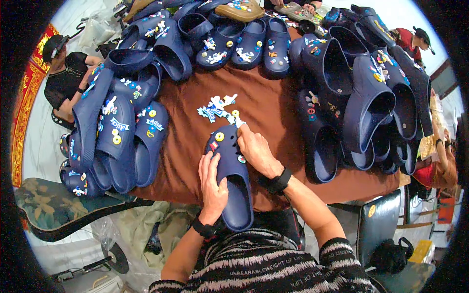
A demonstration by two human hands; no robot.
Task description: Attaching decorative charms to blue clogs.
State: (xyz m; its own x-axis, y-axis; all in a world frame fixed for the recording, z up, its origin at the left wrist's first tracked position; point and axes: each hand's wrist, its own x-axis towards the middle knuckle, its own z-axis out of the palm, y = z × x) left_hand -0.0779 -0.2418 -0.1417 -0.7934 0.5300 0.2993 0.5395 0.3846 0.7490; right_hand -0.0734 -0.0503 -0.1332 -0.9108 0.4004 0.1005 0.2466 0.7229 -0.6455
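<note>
A navy foam clog (231,163) lies in front of me on the brown cloth, its toe pointing away and its heel near my body. My left hand (213,191) is wrapped round the clog's left side. A yellow ring charm and a red one sit on the clog's upper, and a round charm is on its right side. My right hand (258,152) is closed at the right of the toe, its fingertips pinching a small pale shoe charm (239,122). Just beyond the toe lies a small pile of loose charms (215,109), white, blue and yellow.
Decorated navy clogs are heaped at the left (117,141), along the back and at the right (370,102) of the brown cloth (181,102). A tan clog (240,10) lies at the far edge. Other people sit around the table. A dark chair (378,219) stands at my right.
</note>
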